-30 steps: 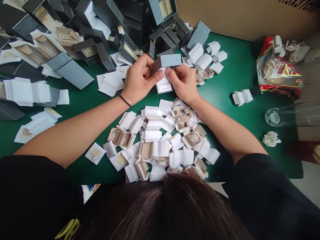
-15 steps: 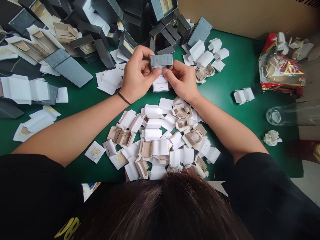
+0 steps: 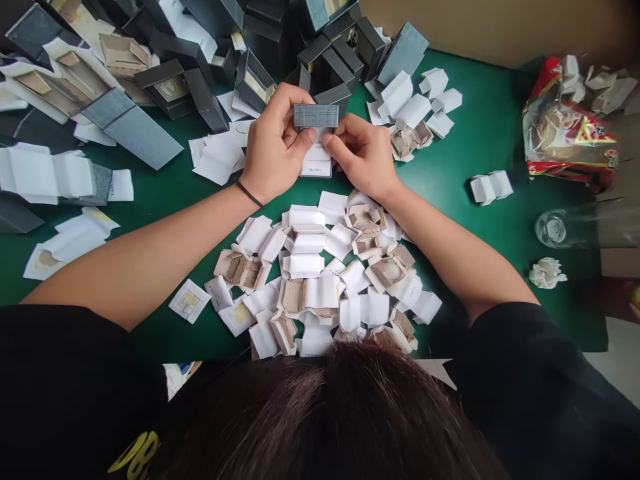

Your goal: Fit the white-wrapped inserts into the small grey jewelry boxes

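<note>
A small dark grey box (image 3: 316, 116) with a textured lid is held upright between my hands, and a white printed inner face (image 3: 316, 168) shows below the lid. My left hand (image 3: 280, 143) is closed on its left side, thumb pressed on the white part. On the right, my right hand (image 3: 363, 153) is closed too, its thumb against the white face and its other fingers curled behind. Nearer to me lies a heap of torn white and brown cardboard inserts (image 3: 321, 293). The fingers behind the box are partly hidden.
Many dark boxes (image 3: 207, 100) crowd the back left of the green table (image 3: 480, 267). More white inserts (image 3: 413, 110) lie at the back right. A red food packet (image 3: 570, 157), a clear cup (image 3: 553, 229) and crumpled tissue (image 3: 547, 273) are along the right edge.
Both hands and the box have shifted slightly left and up in view. The grey lid looks tipped a little differently; my hold on the box stays the same.
</note>
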`<state>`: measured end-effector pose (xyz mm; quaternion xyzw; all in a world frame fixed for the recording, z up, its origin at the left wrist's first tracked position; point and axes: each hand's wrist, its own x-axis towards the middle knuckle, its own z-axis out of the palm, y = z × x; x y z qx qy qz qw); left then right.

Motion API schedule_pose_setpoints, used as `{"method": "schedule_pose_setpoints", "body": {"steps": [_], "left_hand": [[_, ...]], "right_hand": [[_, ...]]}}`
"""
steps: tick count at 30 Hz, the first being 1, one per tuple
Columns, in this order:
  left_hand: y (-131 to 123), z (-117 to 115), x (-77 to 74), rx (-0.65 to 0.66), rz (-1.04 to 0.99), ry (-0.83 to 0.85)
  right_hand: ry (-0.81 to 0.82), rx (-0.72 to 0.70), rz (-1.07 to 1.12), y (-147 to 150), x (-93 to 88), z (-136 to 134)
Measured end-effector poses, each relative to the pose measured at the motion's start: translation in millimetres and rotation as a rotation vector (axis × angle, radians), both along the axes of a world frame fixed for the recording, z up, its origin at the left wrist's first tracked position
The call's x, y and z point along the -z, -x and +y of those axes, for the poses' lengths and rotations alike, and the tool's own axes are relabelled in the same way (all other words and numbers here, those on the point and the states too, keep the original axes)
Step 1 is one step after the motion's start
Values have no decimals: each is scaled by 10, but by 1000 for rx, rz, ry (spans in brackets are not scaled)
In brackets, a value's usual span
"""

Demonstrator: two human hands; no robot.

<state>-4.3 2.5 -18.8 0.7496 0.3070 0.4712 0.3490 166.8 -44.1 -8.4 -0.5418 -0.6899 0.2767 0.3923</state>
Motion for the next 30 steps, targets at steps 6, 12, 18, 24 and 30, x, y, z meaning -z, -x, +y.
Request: {"method": "schedule_pose_setpoints", "body": {"steps": [6, 12, 18, 24, 30], "left_hand": [[49, -1, 10, 33, 46, -73], [52, -7, 6, 35, 64, -122], [-6, -80, -98, -41, -16, 52], [-28, -95, -102, -52, -119, 113], [-13, -93, -91, -54, -193, 12]], "right_hand": [[26, -18, 10, -4, -4, 4], [26, -38, -4, -8, -11, -1], [18, -17, 0, -3, -4, 2], [18, -9, 47, -4, -4, 16], [9, -20, 34, -4, -6, 15]]}}
